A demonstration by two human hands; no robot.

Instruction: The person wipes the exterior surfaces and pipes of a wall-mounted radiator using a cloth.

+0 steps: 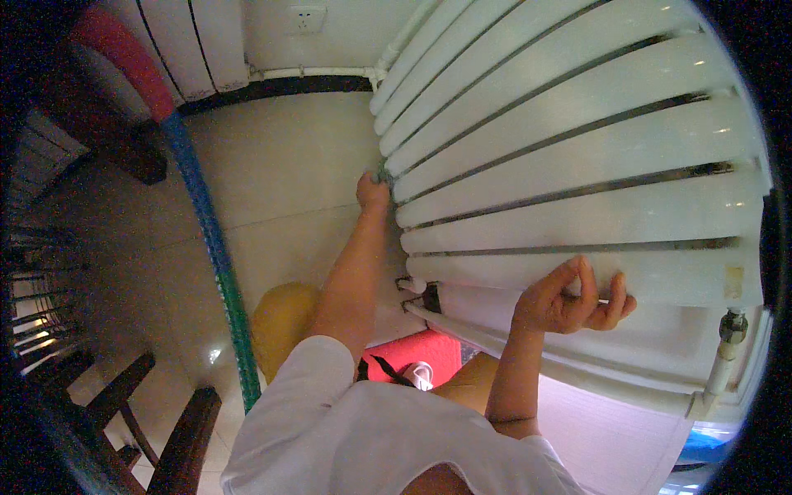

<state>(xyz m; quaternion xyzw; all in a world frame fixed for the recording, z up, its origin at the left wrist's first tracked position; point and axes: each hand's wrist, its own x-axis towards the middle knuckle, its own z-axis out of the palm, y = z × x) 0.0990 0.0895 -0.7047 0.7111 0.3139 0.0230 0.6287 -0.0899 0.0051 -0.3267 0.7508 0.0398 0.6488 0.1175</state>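
A white panel radiator (557,161) with long, wide columns fills the right half of the head view. My left hand (373,193) is low down at the radiator's bottom edge, its fingers closed around a small greenish thing (382,169), perhaps a cloth, mostly hidden by the hand. In front of the nearest radiator column is my right hand (572,300), fingers loosely curled and partly apart. I see nothing held in it. Whether it touches the column I cannot tell.
A pink, blue and green hoop (207,210) curves along the left. Dark wooden furniture legs (185,433) stand at lower left. White pipes (594,371) run beneath the radiator. Below lies a red mat (411,349) with a white shoe (421,375). A wall socket (304,20) is at the top.
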